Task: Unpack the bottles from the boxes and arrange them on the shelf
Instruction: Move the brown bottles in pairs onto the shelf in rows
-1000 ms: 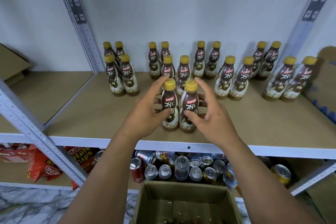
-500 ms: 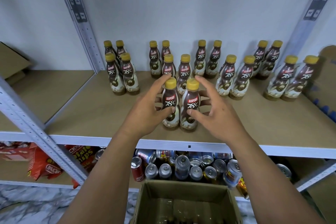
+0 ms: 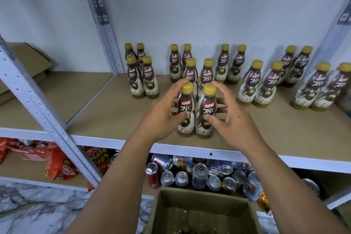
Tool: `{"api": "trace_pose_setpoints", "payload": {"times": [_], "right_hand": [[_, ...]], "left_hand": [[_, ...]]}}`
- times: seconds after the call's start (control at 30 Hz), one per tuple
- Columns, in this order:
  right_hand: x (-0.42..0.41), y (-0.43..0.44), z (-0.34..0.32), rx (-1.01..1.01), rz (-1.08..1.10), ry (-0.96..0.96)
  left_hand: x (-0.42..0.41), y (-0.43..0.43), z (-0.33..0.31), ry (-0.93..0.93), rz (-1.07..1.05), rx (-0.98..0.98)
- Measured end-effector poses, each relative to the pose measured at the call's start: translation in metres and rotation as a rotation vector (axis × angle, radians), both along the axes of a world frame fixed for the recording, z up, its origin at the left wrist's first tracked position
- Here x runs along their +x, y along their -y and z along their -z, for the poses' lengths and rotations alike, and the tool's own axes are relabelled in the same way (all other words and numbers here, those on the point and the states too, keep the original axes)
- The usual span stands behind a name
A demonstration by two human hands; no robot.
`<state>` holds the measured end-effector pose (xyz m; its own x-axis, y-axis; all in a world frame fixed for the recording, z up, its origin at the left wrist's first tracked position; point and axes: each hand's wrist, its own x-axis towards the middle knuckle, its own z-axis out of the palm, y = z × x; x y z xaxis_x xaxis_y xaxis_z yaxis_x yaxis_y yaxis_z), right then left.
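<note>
Box [image 3: 201,194] contents dark, indistinct

The Kopiko bottles [image 3: 251,83] are yellow-capped, with a dark brown wrap and cream swirls; the brand name is white on a red band. The shelf board [image 3: 114,112] is tan, its metal frame [image 3: 47,116] pale grey. The chip bags [image 3: 58,165] are red, one can [image 3: 152,175] is red, and the floor [image 3: 38,211] is white marble with grey veins.

On the brown shelf [image 3: 106,114], the left grip [image 3: 161,118] curls round the left front bottle [image 3: 186,104] and the right grip [image 3: 233,119] round the right front bottle [image 3: 208,107], both upright, side by side, above an open cardboard box [image 3: 201,199].
</note>
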<state>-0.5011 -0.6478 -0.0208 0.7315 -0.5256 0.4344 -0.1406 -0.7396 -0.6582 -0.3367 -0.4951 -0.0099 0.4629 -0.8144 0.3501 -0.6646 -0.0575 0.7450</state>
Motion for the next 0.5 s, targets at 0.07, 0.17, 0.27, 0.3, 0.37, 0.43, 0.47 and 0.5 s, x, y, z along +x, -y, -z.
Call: {"api": "trace_pose_setpoints", "payload": {"times": [0.07, 0.17, 0.27, 0.3, 0.37, 0.43, 0.47, 0.5], "right_hand": [[0.006, -0.005, 0.000, -0.001, -0.016, 0.003], [0.019, -0.012, -0.001, -0.014, -0.045, 0.008], [0.035, -0.021, -0.001, -0.042, -0.061, -0.020], [0.040, -0.024, -0.001, -0.044, -0.065, -0.025], [0.052, -0.031, -0.001, -0.037, -0.077, -0.034], [0.065, -0.040, -0.002, -0.037, -0.088, -0.041], [0.071, -0.044, -0.002, -0.039, -0.093, -0.043], [0.077, -0.048, -0.003, -0.039, -0.100, -0.041]], "left_hand": [[0.006, -0.005, 0.000, 0.001, -0.001, 0.000], [0.016, -0.016, 0.001, -0.017, -0.017, -0.002], [0.028, -0.027, 0.001, -0.023, -0.039, 0.006], [0.032, -0.032, 0.001, -0.023, -0.048, 0.007], [0.040, -0.041, 0.001, -0.031, -0.066, -0.001], [0.049, -0.051, 0.001, -0.023, -0.086, -0.006], [0.053, -0.057, 0.001, -0.022, -0.097, -0.007], [0.057, -0.062, 0.000, -0.021, -0.109, -0.007]]}}
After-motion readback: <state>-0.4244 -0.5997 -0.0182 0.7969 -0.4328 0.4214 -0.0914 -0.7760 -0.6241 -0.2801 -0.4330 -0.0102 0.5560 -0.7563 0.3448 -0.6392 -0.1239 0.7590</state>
